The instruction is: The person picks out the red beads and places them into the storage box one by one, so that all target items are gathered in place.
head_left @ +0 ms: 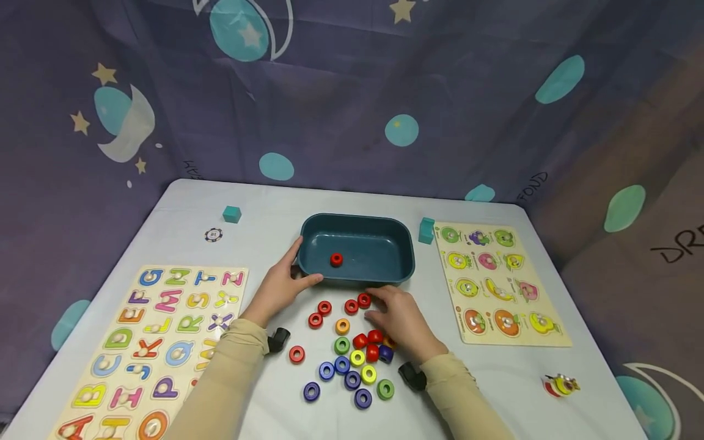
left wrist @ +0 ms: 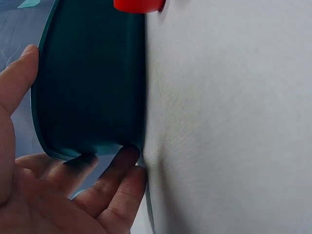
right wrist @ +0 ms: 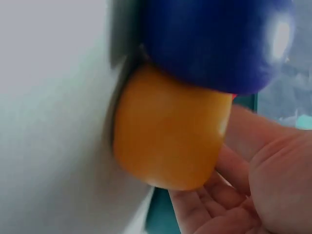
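Observation:
My left hand [head_left: 279, 288] spans the near left corner of a dark teal tray [head_left: 359, 280], index finger along the left rim and thumb at the front. In the left wrist view, its fingertips [left wrist: 127, 155] touch the outer wall. One red ring bead [head_left: 337, 260] lies inside the tray. At the tray's front, my right hand [head_left: 404, 318] has its index fingertip against another red bead [head_left: 364, 300], the thumb just below it. An orange bead [right wrist: 170, 131] and a blue bead [right wrist: 219, 44] hide part of this hand in the right wrist view.
Several loose beads, including yellow [head_left: 368, 374] and green [head_left: 385, 388], are scattered nearer me. An alphabet board [head_left: 129, 330] lies left, a fruit board [head_left: 467, 235] right. Teal blocks [head_left: 232, 214], a poker chip [head_left: 213, 234] and a small colourful figure [head_left: 562, 385] lie around.

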A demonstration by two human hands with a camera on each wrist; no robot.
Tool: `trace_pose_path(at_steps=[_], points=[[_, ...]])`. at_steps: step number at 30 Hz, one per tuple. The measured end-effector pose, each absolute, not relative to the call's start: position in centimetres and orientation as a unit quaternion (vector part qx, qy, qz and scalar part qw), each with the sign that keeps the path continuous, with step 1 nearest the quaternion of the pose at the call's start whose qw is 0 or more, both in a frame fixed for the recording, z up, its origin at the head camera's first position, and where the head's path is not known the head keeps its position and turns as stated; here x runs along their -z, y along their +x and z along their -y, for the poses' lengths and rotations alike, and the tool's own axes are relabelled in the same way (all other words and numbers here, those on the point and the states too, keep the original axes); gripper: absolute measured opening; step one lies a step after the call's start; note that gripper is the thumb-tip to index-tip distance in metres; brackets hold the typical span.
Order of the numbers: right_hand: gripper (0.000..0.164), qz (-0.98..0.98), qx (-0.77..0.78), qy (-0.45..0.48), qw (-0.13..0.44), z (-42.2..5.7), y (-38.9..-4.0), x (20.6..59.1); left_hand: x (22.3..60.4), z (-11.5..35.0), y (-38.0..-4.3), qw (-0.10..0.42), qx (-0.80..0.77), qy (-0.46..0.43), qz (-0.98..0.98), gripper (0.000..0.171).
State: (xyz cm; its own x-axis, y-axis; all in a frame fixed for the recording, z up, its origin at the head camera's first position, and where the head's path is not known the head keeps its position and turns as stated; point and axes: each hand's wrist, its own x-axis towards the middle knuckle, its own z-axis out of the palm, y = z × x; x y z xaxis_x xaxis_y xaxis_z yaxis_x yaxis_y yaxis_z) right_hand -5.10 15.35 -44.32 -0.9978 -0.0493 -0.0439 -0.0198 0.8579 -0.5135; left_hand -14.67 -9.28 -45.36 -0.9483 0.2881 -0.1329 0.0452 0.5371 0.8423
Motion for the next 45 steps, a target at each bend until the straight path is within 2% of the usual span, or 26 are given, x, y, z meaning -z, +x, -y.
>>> trace_pose_path(at_steps=[9, 14, 19, 24, 30, 39, 45], points=[[0.025, -0.933, 0.357, 0.002, 0.056, -15.8, -6.3, 45.2, 45.3, 9.4, -14.8, 0.127, -0.477, 0.095, -0.865, 0.098], [0.029, -0.873, 0.478, 0.025, 0.092, -16.9, -5.3, 43.4, 45.2, 9.5, -14.8, 0.129, -0.474, 0.092, -0.866, 0.097], [0.030, -0.836, 0.546, 0.033, 0.053, -18.9, -7.0, 40.6, 45.2, 10.1, -14.8, 0.123, -0.478, 0.088, -0.865, 0.098], [0.032, -0.864, 0.501, 0.053, 0.016, -19.3, -12.0, 39.5, 45.4, 10.2, -14.8, 0.124, -0.478, 0.090, -0.865, 0.098], [0.029, -0.918, 0.393, 0.043, 0.039, -17.6, -16.0, 40.5, 45.5, 9.4, -14.7, 0.129, -0.480, 0.100, -0.862, 0.099], [0.027, -0.944, 0.316, 0.039, 0.082, -16.6, -17.3, 42.3, 45.1, 8.8, -14.6, 0.128, -0.487, 0.101, -0.858, 0.097], [0.026, -0.943, 0.330, 0.032, 0.038, -16.2, -16.4, 41.9, 45.5, 9.3, -14.5, 0.128, -0.485, 0.095, -0.860, 0.096]])
